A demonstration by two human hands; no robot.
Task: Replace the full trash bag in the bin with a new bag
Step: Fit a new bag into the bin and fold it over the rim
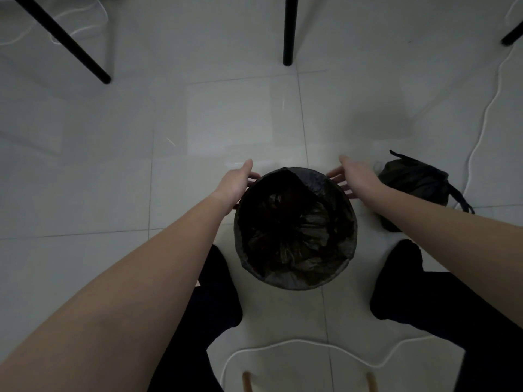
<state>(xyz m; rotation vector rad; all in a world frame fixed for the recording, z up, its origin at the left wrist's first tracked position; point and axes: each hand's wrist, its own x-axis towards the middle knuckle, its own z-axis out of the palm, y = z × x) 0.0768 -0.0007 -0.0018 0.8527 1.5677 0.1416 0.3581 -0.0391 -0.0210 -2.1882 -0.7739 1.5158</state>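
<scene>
Nearest to the camera, a white cable (297,345) lies in a curve on the tiled floor (113,171), between the person's legs in dark trousers (215,304). Just beyond the knees stands the round bin (294,284), seen from above. A black new bag (291,227) lines it, and its edge is folded over the rim; the inside looks crumpled and dark. The left hand (236,183) is at the far left side of the rim, fingers spread and released, touching or almost touching the bag edge; I cannot tell which. The right hand (352,176) is at the far right side, also released, with fingers spread toward the rim. To the right of the bin, on the floor, sits the full bag (413,185), tied at the top. Farther away, black furniture legs (289,32) stand on the tiles.
</scene>
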